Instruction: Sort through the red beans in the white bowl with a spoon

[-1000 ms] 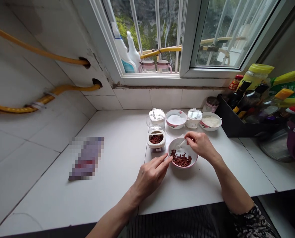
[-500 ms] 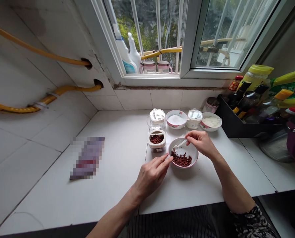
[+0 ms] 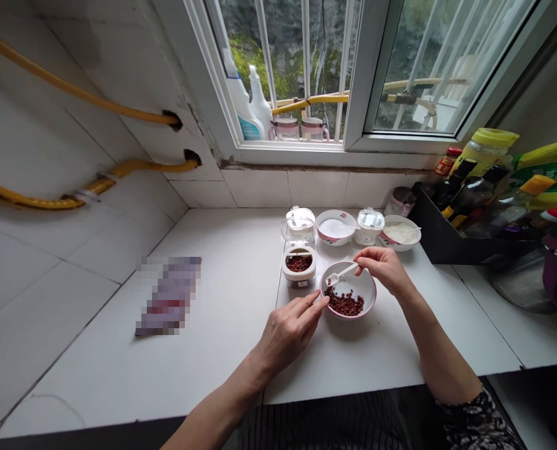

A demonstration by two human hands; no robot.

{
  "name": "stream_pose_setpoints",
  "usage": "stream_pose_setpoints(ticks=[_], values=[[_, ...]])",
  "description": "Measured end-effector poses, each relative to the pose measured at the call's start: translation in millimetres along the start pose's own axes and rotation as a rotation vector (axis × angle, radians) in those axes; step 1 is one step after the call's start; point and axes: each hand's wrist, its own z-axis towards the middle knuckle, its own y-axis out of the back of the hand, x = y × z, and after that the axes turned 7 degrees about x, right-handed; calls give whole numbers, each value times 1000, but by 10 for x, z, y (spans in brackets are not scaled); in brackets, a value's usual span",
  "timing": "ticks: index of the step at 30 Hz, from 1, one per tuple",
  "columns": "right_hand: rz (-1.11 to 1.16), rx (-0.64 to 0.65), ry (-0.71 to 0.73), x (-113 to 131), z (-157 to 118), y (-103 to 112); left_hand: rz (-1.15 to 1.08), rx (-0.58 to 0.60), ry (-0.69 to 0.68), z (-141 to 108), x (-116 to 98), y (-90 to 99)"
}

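On the white worktop, the right hand is pinching a small white spoon over a bowl of reddish-brown bits. Left hand has fingers on the rim, can't tell if they're actually gripping.

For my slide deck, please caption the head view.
Left fingers touch a pink-rimmed bowl of reddish-brown peppercorns while right fingers hold a white spoon over it.

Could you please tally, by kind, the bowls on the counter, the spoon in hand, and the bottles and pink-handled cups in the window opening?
Bowls: 3
Spoon in right hand: 1
White bottles: 2
Pink-handled cups: 2
Total: 8
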Motion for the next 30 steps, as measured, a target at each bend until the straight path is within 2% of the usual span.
stream_pose_setpoints(ticks=[5,10,12,15,18,20,22,24,27,30], values=[[86,-78,72,46,50,-80,15,2,-3,6,-3,-8],[56,-152,293,71,71,-336,20,7,-2,2,5,-17],[-50,-170,407,57,51,-445,21,10,-2,-2,7,-21],[-339,-146,609,19,12,-554,21,8,-2,-6,8,-28],[-590,-115,804,15,-24,-548,20,5,-3,-4,6,-32],[-620,-149,850,45,-51,-468,21,5,-2,0,4,-29],[-566,-215,796,83,-82,-334,21,10,0,4,2,-22],[-496,-238,647,104,-107,-175,21,14,2,5,-1,-12],[-532,-124,409,73,-113,14,7,13,2,5,-3,4],[-641,-56,254,5,-93,50,-2,6,-5,6,-2,15]])
